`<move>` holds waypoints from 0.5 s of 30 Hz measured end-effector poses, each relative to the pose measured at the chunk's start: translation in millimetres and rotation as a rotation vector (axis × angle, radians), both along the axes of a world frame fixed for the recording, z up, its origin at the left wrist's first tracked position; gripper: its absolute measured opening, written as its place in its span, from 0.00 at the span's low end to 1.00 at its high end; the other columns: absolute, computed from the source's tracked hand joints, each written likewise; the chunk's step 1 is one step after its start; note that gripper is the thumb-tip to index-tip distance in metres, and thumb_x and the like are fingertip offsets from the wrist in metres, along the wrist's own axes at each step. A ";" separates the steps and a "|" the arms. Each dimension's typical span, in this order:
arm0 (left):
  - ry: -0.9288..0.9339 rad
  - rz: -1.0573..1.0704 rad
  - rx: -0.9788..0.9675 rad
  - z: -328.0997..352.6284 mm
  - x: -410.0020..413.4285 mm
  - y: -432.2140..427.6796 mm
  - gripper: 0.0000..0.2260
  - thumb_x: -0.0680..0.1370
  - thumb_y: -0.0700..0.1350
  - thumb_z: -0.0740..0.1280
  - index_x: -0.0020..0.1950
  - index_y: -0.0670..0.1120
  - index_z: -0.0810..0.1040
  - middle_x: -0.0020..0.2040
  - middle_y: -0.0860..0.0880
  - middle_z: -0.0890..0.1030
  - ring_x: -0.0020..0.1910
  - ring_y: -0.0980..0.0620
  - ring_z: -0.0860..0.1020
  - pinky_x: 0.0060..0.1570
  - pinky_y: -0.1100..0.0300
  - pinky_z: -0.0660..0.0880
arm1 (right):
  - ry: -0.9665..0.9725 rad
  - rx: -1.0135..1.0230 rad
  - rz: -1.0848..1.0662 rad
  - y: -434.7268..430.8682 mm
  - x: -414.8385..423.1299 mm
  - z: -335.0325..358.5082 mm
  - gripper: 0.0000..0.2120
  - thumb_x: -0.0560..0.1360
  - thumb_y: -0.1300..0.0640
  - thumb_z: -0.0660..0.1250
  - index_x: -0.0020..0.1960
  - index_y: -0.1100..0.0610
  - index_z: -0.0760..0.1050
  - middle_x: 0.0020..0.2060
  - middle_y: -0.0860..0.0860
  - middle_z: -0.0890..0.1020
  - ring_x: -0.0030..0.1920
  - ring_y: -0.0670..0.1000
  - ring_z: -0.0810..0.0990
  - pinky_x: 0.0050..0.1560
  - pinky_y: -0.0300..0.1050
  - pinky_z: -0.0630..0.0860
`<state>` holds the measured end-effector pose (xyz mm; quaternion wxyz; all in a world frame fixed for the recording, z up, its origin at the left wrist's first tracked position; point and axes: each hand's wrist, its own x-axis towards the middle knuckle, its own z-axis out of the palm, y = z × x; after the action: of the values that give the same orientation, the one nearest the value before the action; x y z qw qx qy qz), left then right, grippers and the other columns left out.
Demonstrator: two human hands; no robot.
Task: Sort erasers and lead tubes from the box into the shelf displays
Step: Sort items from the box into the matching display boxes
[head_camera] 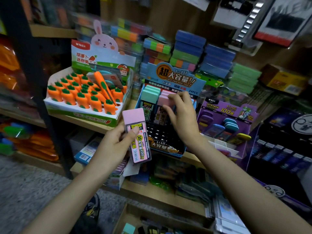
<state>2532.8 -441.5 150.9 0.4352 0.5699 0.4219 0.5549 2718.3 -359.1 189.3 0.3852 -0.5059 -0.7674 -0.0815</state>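
Blurring softens the stock at the far end of the shelf [81, 123], and both forearms are cut off at the near edge. The left hand [116, 142] grips a pink lead tube [141, 149] in front of the shelf, thumb across its label. Its long axis runs near to far, tilted slightly left, cap at the far end. The right hand [184, 119] pinches the cap of a second pink tube [164, 98] standing in the blue display box [175, 76], beside mint-capped tubes [151, 94]. The hand hides that tube's body.

One head-worn wide-angle view, aimed forward and down at shop shelving [94, 123] from arm's reach. The blue display box [175, 76] stands just beyond the fingers [176, 97] of the right hand [183, 115]; the left hand [116, 144] sits nearer the lens.
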 end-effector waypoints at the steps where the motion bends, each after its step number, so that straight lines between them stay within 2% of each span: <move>1: 0.002 -0.002 0.000 0.3 0.5 0.5 0.06 0.78 0.46 0.62 0.50 0.53 0.78 0.42 0.61 0.84 0.41 0.63 0.82 0.36 0.73 0.74 | -0.061 0.030 -0.015 -0.5 1.3 0.8 0.12 0.76 0.60 0.67 0.56 0.66 0.74 0.50 0.61 0.74 0.50 0.59 0.74 0.47 0.51 0.73; 4: 0.016 -0.007 0.003 1.5 3.1 2.4 0.06 0.78 0.45 0.62 0.48 0.54 0.78 0.41 0.62 0.84 0.40 0.64 0.82 0.35 0.73 0.74 | -0.227 0.054 -0.063 -3.2 5.2 5.7 0.12 0.76 0.61 0.66 0.56 0.67 0.75 0.49 0.63 0.74 0.49 0.61 0.73 0.46 0.54 0.74; 6: 0.018 -0.016 0.008 3.0 5.7 3.0 0.06 0.78 0.46 0.62 0.48 0.54 0.78 0.41 0.59 0.84 0.40 0.63 0.82 0.36 0.72 0.75 | -0.262 0.031 -0.090 -9.2 5.0 9.3 0.15 0.77 0.58 0.64 0.60 0.66 0.73 0.54 0.63 0.73 0.53 0.60 0.72 0.51 0.54 0.73; 7: 0.019 -0.020 0.016 3.8 7.1 3.4 0.05 0.77 0.47 0.62 0.47 0.55 0.78 0.41 0.56 0.84 0.41 0.62 0.82 0.36 0.71 0.75 | -0.210 0.016 -0.084 -14.5 4.0 11.0 0.17 0.78 0.57 0.64 0.63 0.64 0.72 0.56 0.61 0.73 0.56 0.58 0.71 0.54 0.51 0.72; 9: 0.031 -0.034 0.039 6.9 9.4 4.0 0.06 0.74 0.51 0.62 0.47 0.55 0.78 0.44 0.51 0.84 0.43 0.60 0.82 0.39 0.68 0.76 | 0.059 -0.072 -0.004 -32.1 -2.0 15.8 0.18 0.78 0.54 0.63 0.66 0.60 0.71 0.56 0.54 0.72 0.58 0.49 0.70 0.57 0.41 0.68; 11: 0.061 -0.074 0.059 9.8 11.8 4.2 0.11 0.72 0.54 0.62 0.49 0.52 0.78 0.46 0.47 0.83 0.44 0.55 0.82 0.41 0.62 0.78 | 0.359 -0.333 0.197 -52.4 -9.7 22.2 0.13 0.80 0.53 0.60 0.61 0.56 0.74 0.50 0.47 0.76 0.51 0.41 0.74 0.49 0.35 0.71; 13: 0.072 -0.124 0.054 12.4 15.8 2.4 0.13 0.72 0.54 0.62 0.51 0.50 0.78 0.45 0.48 0.84 0.44 0.54 0.82 0.42 0.59 0.79 | 0.549 -0.607 0.386 -69.3 -15.1 25.4 0.08 0.80 0.57 0.60 0.56 0.54 0.75 0.45 0.46 0.79 0.44 0.40 0.77 0.43 0.32 0.73; 15: 0.063 -0.144 0.049 14.6 21.1 0.4 0.11 0.72 0.54 0.62 0.50 0.53 0.77 0.41 0.55 0.84 0.42 0.58 0.82 0.40 0.64 0.78 | 0.534 -0.650 0.398 -79.6 -16.5 29.8 0.07 0.78 0.62 0.63 0.55 0.55 0.74 0.45 0.52 0.80 0.46 0.46 0.79 0.45 0.37 0.76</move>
<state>2553.8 -441.1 165.5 0.4466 0.6262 0.3795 0.5141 2701.7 -438.7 219.1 0.3992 -0.4466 -0.7092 0.3718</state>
